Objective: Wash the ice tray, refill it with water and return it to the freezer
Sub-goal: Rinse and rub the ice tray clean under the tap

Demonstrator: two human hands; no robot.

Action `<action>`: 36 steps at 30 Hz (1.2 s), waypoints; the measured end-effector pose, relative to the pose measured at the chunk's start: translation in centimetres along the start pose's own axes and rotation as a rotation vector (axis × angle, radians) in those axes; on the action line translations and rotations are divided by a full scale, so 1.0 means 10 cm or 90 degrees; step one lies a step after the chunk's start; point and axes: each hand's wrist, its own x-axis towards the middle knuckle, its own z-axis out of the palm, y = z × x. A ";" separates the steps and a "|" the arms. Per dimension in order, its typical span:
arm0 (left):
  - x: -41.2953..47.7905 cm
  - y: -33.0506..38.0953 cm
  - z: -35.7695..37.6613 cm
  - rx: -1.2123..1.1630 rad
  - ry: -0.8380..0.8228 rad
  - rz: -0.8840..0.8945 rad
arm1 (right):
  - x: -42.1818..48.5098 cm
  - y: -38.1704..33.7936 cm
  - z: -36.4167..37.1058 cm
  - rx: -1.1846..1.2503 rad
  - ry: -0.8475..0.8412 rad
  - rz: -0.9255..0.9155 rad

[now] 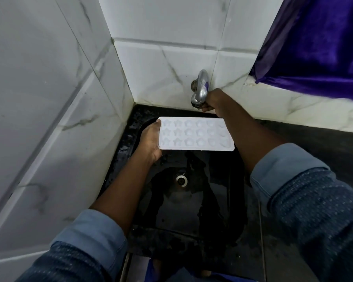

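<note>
Head view: R hand [211, 99] fingers [204, 107] are curled tight round the lower end of the chrome tap [201, 86], gripping it from the right. The tap sticks out of the white marble-look tile wall [167, 74]. L hand [150, 140] clamps the left short end of the white ice tray [196, 135], wrapped round the edge w/ fingertips hidden under it. The tray is just below and in front of the tap, clear of the spout, held abt level w/ the open side up. It has 3 rows of 6 moulds, stars twd the left and rounder shapes twd the right. Can't tell if the moulds hold water. The R forearm crosses the tray's far right corner. Under tap & tray is a wet black sink [218, 200] w/ a steel drain [181, 180] well below the tray. Up and right of the tap, a purple curtain [318, 43] hangs over a tiled ledge. Both arms have rolled denim sleeves [289, 165].
</note>
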 end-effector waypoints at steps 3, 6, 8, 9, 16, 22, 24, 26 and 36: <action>0.01 0.03 0.04 -0.005 0.000 0.003 | 0.00 -0.03 0.01 -0.034 -0.002 0.003; 0.02 0.04 0.05 -0.009 0.009 0.005 | 0.00 -0.06 0.02 -0.053 0.002 0.015; 0.01 0.04 0.07 -0.008 0.011 0.004 | -0.02 -0.09 0.03 -0.054 0.005 0.028; 0.01 0.04 0.08 -0.007 0.010 0.005 | -0.02 -0.09 0.03 -0.054 0.009 0.031; 0.00 0.02 0.14 -0.024 0.008 0.015 | -0.03 -0.12 0.03 -0.043 0.020 0.043; 0.03 0.00 0.18 -0.033 0.010 0.012 | -0.05 -0.17 0.02 -0.086 0.016 0.035; 0.01 0.00 0.20 -0.029 0.016 0.009 | -0.05 -0.19 0.02 -0.104 0.016 0.032; 0.02 -0.01 0.19 -0.029 0.015 0.009 | -0.05 -0.19 0.00 -0.119 -0.017 0.034; 0.07 -0.08 0.08 -0.042 -0.013 -0.014 | -0.51 0.21 -0.62 -0.113 0.136 -0.046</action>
